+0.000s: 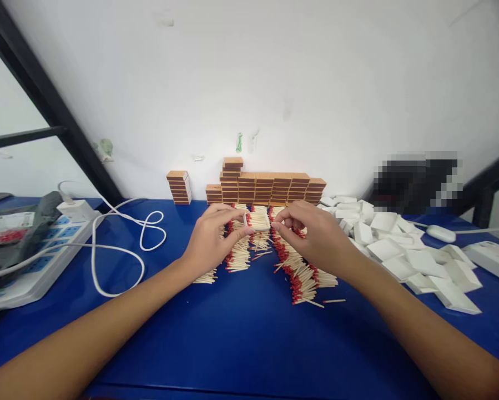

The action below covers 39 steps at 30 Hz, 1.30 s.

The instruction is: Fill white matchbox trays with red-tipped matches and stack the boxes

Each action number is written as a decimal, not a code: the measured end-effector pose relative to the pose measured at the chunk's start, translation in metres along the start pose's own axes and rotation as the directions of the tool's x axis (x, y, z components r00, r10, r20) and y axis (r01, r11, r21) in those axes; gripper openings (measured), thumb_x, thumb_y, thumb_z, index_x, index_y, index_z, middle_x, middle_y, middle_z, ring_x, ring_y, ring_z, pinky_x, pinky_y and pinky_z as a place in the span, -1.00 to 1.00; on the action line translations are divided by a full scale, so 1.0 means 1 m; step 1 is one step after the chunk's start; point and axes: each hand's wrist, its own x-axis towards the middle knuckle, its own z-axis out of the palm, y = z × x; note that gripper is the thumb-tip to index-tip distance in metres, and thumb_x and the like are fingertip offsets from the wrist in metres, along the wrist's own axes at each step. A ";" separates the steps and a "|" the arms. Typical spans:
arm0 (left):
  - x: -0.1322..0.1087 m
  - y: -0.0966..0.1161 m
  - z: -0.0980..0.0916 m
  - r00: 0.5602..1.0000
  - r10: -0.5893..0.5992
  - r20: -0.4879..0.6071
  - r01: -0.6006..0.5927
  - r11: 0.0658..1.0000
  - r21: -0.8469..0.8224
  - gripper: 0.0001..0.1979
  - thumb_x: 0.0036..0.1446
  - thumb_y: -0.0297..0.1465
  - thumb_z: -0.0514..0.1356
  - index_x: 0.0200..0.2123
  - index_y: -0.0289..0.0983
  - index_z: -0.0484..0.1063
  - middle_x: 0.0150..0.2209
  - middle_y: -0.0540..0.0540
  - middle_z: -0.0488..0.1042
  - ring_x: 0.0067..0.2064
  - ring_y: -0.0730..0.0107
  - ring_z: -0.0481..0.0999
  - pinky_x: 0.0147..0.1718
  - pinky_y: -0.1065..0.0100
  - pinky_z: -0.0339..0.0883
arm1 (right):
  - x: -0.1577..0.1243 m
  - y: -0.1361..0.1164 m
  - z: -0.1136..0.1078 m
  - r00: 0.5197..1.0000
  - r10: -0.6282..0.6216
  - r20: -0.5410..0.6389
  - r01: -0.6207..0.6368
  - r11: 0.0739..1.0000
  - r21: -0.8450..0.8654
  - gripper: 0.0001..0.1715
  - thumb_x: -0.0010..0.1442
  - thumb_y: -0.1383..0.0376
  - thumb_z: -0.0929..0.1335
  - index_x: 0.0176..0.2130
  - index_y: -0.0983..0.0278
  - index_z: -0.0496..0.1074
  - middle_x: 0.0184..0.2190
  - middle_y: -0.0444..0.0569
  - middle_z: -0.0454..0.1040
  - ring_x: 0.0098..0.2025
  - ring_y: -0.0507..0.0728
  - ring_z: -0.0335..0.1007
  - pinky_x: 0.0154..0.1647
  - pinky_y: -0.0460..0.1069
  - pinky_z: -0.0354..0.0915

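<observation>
My left hand (218,236) grips the left end of a small white matchbox tray (262,226) between thumb and fingers. Pale matches with red heads lie inside the tray. Close by its right end is my right hand (303,225), thumb and fingers pinched together; what they hold, if anything, is hidden. Under and around both hands, loose matches (237,258) spread over the blue table (241,333) in rough rows. A larger heap of matches (301,278) runs below my right hand, and a single match (334,301) lies at its edge.
Brown matchboxes (263,189) stand stacked along the wall, with a separate stack (179,188) to the left. White empty trays (399,244) are piled on the right. At left are a power strip (66,255), a white cable (93,250) and a dark plastic bag (16,233).
</observation>
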 end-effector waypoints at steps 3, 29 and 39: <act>0.001 -0.003 0.000 0.999 -0.030 -0.014 0.029 1.000 -0.006 -0.69 0.22 -0.25 0.45 -0.01 -0.21 0.64 -0.12 -0.11 0.66 0.00 0.23 0.61 0.05 0.19 0.51 | -0.001 0.008 0.004 0.999 -0.018 0.049 0.019 0.999 -0.030 -0.81 0.40 0.32 0.35 -0.31 0.22 0.43 -0.42 -0.08 0.44 -0.31 0.13 0.34 -0.24 0.05 0.21; 0.002 -0.007 0.000 0.987 -0.147 -0.065 0.141 0.986 -0.091 -0.69 0.19 -0.22 0.47 -0.02 -0.16 0.67 -0.11 -0.09 0.69 0.01 0.21 0.62 0.09 0.14 0.51 | -0.003 0.011 0.016 0.958 -0.018 0.286 0.007 0.999 0.038 -0.89 0.30 0.36 0.43 -0.32 0.22 0.54 -0.35 -0.04 0.54 -0.22 0.16 0.41 -0.15 0.05 0.29; 0.000 -0.004 0.003 0.995 -0.094 -0.039 0.091 0.993 -0.081 -0.68 0.21 -0.23 0.46 0.01 -0.16 0.65 -0.19 -0.06 0.69 0.02 0.20 0.60 0.07 0.13 0.50 | -0.012 0.011 0.024 0.902 -0.013 0.431 -0.002 0.999 0.034 -0.83 0.32 0.46 0.41 -0.32 0.24 0.48 -0.29 0.01 0.52 -0.15 0.19 0.35 -0.11 0.08 0.29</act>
